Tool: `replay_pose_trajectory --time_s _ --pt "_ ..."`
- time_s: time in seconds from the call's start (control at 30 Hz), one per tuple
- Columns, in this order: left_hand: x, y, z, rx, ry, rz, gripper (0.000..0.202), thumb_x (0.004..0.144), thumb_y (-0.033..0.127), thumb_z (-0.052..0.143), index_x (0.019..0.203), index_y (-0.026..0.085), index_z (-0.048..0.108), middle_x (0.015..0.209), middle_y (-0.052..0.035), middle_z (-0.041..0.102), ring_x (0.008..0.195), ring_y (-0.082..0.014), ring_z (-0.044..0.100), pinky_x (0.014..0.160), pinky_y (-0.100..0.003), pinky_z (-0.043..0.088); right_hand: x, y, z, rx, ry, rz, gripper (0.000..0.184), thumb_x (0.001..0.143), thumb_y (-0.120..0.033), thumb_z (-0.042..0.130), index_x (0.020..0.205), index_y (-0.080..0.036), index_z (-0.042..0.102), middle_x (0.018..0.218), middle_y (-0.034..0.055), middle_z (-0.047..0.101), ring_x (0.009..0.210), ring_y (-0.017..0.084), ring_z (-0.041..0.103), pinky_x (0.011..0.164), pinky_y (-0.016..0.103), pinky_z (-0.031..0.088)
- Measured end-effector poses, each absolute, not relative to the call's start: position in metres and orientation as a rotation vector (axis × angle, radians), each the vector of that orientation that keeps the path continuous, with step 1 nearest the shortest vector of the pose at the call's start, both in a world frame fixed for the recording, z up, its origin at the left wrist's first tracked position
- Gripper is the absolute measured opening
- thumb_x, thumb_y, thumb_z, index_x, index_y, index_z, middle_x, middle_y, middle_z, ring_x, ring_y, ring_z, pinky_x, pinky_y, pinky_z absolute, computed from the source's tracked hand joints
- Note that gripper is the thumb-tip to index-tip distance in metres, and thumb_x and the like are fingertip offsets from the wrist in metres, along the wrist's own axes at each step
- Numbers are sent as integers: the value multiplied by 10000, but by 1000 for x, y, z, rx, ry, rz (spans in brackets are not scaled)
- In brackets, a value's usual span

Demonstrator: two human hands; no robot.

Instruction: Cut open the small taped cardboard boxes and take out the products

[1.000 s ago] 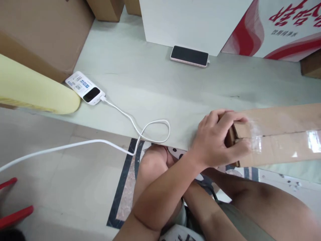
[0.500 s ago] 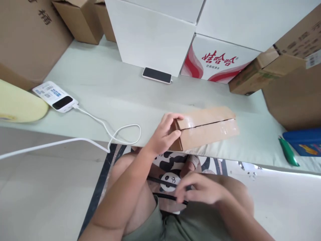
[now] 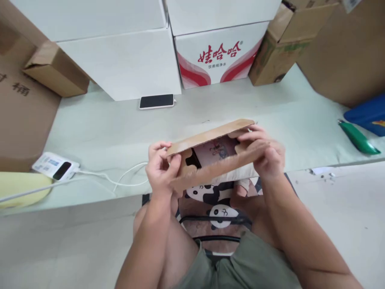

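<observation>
A small brown cardboard box (image 3: pixel 210 134) is tilted at the table's front edge, its two long top flaps parted. Through the gap shows a pale item with a coloured picture (image 3: pixel 218 150); what it is I cannot tell. My left hand (image 3: pixel 162 166) grips the box's left end, thumb and fingers on the flap edges. At the opposite end, my right hand (image 3: pixel 269 154) has its fingers curled over the flaps, slightly blurred. Both hands are closed on the cardboard.
Behind stand white cartons (image 3: pixel 120 64), one with red lettering, and a phone-like device (image 3: pixel 156 101). To the left lie a white power bank (image 3: pixel 55 165) with a cable and a yellow object (image 3: pixel 24 192). At right are a green item (image 3: pixel 359 138) and a blue item (image 3: pixel 368 114).
My right hand has risen from my lap and taken hold of the box's right end. The box's top flaps, closed before, are now spread apart. The view has shifted.
</observation>
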State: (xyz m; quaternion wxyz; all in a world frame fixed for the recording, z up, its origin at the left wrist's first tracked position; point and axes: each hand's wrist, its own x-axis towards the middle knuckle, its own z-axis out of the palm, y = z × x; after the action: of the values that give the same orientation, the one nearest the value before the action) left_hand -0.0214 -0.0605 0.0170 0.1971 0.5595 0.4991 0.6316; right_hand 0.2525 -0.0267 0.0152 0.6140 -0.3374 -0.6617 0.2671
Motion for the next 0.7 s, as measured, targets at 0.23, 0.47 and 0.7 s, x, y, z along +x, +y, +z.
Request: replay_pose_trajectory --time_s 0.23,0.47,0.7 --pt "-30 -79 31 1933 1255 1384 584 986 665 451 780 272 831 1498 -51 481 1366 -314 512 1140 -501 487 268 -29 44 -676 -2048 585 544 1025 -590 344 1099 -273 780 1349 62 704 1360 327 572 1262 568 293" --pt "-26 -79 40 1754 1400 1939 578 919 587 561 489 202 584 1191 -89 516 1163 -266 576 979 -421 558 260 -43 20 -783 -1637 478 432 980 -661 402 1023 -254 540 1388 114 511 1315 343 519 1118 560 424" --pt "-8 -95 99 1888 1758 1820 273 825 293 601 567 206 625 774 -44 579 811 -192 596 739 -331 504 253 -52 16 -736 -1562 506 280 971 -521 521 1024 -254 458 1343 122 475 1283 316 508 1067 538 437"
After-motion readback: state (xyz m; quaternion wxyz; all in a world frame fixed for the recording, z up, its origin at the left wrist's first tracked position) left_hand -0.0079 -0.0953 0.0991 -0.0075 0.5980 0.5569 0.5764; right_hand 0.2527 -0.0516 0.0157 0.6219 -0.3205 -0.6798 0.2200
